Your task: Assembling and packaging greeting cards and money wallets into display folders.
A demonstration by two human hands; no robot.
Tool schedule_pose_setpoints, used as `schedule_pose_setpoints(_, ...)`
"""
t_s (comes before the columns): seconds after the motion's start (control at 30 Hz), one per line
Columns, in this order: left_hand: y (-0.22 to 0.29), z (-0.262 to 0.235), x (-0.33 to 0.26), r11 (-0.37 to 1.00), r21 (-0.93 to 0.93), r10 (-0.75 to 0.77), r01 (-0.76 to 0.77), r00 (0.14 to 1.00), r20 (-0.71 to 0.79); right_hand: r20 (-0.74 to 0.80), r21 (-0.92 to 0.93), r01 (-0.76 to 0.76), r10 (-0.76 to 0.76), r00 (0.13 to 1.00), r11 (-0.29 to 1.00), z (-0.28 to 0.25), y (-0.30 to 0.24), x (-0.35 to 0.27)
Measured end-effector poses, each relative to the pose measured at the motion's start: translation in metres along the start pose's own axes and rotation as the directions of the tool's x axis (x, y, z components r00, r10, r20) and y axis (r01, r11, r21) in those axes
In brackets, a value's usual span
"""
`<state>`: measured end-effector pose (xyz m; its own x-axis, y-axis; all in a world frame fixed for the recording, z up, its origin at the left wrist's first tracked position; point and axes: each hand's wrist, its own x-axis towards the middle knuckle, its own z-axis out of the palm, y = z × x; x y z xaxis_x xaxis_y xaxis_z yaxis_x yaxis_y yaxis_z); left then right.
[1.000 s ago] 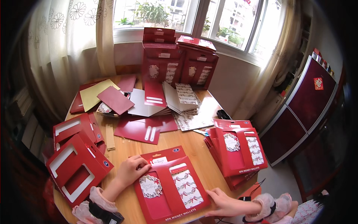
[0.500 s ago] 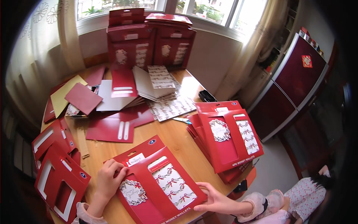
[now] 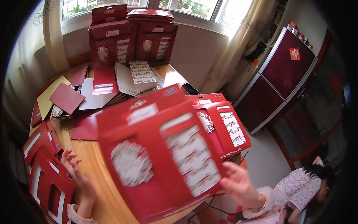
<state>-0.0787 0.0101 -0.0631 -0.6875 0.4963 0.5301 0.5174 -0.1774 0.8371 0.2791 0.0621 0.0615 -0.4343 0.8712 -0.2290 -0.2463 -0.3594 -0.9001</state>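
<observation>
My right hand (image 3: 238,183) grips the lower right edge of a red cardboard wallet pack (image 3: 161,168), thumb in front. Lifted off the table and blurred by motion, the pack faces me. One cut-out in it shows a wreath shape, the other a white panel with garlands and bows. My left hand (image 3: 77,173) is off the pack, fingers apart and holding nothing. It is beside the empty red card sleeves (image 3: 52,192) at the table's left edge. Behind the lifted pack, a stack of similar filled red packs (image 3: 220,136) lies at the right edge, partly hidden.
Upright red packs (image 3: 112,41) stand at the back by the window. Loose pink, yellow, white and patterned cards (image 3: 67,98) cover the far part of the wooden table (image 3: 89,156). A dark red fridge (image 3: 287,71) stands at right. Another person (image 3: 298,190) is at the lower right.
The pack has risen off the table, held by my right hand, and moved away from me toward the right-hand stack. My left hand has let go and moved left. The view has shifted right.
</observation>
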Motion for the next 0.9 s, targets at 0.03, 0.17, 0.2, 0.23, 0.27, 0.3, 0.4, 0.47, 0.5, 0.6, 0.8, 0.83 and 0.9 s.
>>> schedule_pose_setpoints(0.03, -0.001, 0.002, 0.0, 1.0, -0.006, -0.003, 0.003, 1.0, 0.004, -0.07, 0.017, 0.074, -0.073, 0.995, 0.997, 0.0, -0.012, -0.002)
schedule_pose_setpoints(0.17, 0.0, 0.001, 0.003, 0.999, 0.009, -0.042, 0.041, 0.997, 0.062, -0.173, -0.224, 0.253, -0.294, 0.94, 0.941, -0.033, -0.044, 0.014)
schedule_pose_setpoints(0.2, 0.002, 0.003, 0.003, 0.999, 0.007, -0.044, 0.044, 0.996, 0.081, -0.172, -0.228, 0.255, -0.296, 0.94, 0.94, -0.047, -0.048, 0.014)
schedule_pose_setpoints(0.23, 0.003, 0.004, 0.003, 0.999, 0.003, -0.045, 0.045, 0.996, 0.078, -0.195, -0.276, 0.242, -0.3, 0.934, 0.93, -0.061, -0.051, 0.015)
schedule_pose_setpoints(0.27, 0.004, 0.005, 0.003, 0.998, -0.021, -0.055, 0.057, 0.995, 0.083, -0.216, -0.323, 0.227, -0.306, 0.927, 0.918, -0.073, -0.053, 0.016)
schedule_pose_setpoints(0.3, 0.006, 0.008, 0.003, 0.996, -0.05, -0.062, 0.067, 0.993, 0.096, -0.221, -0.327, 0.231, -0.311, 0.924, 0.916, -0.083, -0.055, 0.014)
schedule_pose_setpoints(0.4, -0.001, 0.009, 0.003, 0.995, -0.053, -0.079, 0.085, 0.992, 0.098, -0.285, -0.33, 0.191, -0.29, 0.913, 0.924, -0.104, -0.052, 0.027)
schedule_pose_setpoints(0.47, 0.0, 0.006, 0.002, 0.994, -0.052, -0.086, 0.092, 0.99, 0.114, -0.273, -0.38, 0.149, -0.265, 0.925, 0.913, -0.113, -0.055, 0.029)
schedule_pose_setpoints(0.5, 0.001, 0.006, 0.002, 0.994, -0.05, -0.093, 0.099, 0.988, 0.124, -0.257, -0.43, 0.11, -0.238, 0.937, 0.896, -0.117, -0.057, 0.031)
schedule_pose_setpoints(0.6, 0.001, 0.005, 0.001, 0.996, -0.043, -0.078, 0.084, 0.988, 0.132, -0.263, -0.518, 0.083, -0.251, 0.932, 0.852, -0.119, -0.058, 0.032)
schedule_pose_setpoints(0.8, 0.003, 0.008, 0.004, 0.993, -0.048, -0.1, 0.108, 0.984, 0.148, -0.221, -0.805, 0.066, -0.401, 0.889, 0.59, -0.132, -0.057, 0.038)
schedule_pose_setpoints(0.83, 0.002, 0.009, 0.004, 0.993, -0.047, -0.101, 0.109, 0.984, 0.147, -0.339, -0.743, -0.022, -0.347, 0.874, 0.669, -0.125, -0.055, 0.039)
schedule_pose_setpoints(0.9, 0.0, 0.009, 0.004, 0.991, -0.064, -0.111, 0.121, 0.983, 0.144, -0.448, -0.668, -0.106, -0.283, 0.848, 0.737, -0.122, -0.055, 0.039)
